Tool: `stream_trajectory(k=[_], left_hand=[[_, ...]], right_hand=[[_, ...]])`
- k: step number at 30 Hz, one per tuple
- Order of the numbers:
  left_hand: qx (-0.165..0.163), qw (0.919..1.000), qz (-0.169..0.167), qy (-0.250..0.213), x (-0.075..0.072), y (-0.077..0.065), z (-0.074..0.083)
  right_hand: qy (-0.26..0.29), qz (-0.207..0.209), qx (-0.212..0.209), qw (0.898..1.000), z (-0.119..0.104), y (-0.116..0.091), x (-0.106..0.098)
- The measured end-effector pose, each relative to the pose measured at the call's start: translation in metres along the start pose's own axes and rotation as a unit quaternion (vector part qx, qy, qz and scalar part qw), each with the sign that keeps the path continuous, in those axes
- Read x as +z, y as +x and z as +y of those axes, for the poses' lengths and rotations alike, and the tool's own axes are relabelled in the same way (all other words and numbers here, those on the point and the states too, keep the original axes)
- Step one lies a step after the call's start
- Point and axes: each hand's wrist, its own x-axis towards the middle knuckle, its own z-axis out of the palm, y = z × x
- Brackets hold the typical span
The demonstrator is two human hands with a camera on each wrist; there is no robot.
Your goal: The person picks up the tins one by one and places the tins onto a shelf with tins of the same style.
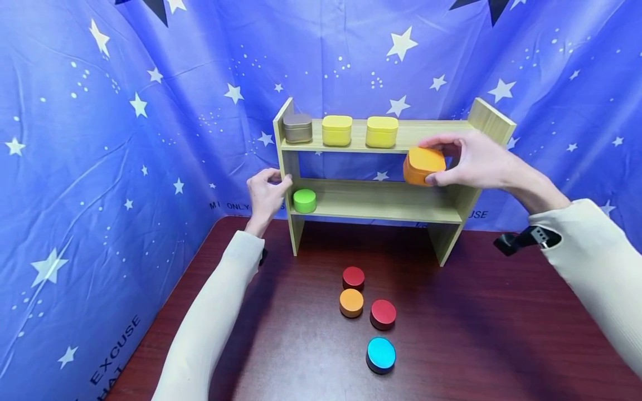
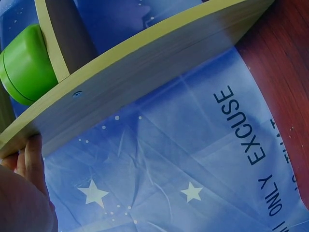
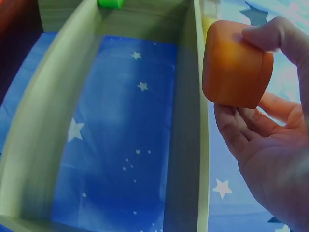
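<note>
**Right hand grips an orange rounded-square box in front of the two-tier wooden shelf unit**

Nearest on the dark red-brown worktop stands a round blue-topped tin; beyond it, a red-topped tin; a little farther and to the left, an orange-topped tin, with a second red-topped tin just behind it.

Past these, two arms in white sleeves reach forward; the left hand is at the unit's left side panel, its bent fingers touching the outer face, though whether they clasp the panel cannot be told; the right hand's thumb and fingers are closed around the orange rounded-square box, which is tilted and raised at the front edge of the upper shelf, toward its right end; whether box and shelf touch is unclear.

On the lower shelf a round green tin stands at the left end, near the side panel; on the upper shelf, from the left, sit a grey-brown box and two yellow boxes, spaced apart; behind everything hangs a blue cloth printed with white stars and dots.
</note>
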Motion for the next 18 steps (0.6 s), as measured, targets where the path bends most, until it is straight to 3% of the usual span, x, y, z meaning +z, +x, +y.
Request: stream_trajectory(k=[8,18], left_hand=[[-0.002,1.0,-0.004,0.003,-0.001,0.0,-0.002],[-0.005,1.0,-0.007,0.001,-0.001,0.0,0.0]], right_hand=[[-0.024,0.014,0.043,0.999,0.01,0.022,-0.017],[-0.057,0.002,0.07,0.996,0.016,0.042,-0.034]])
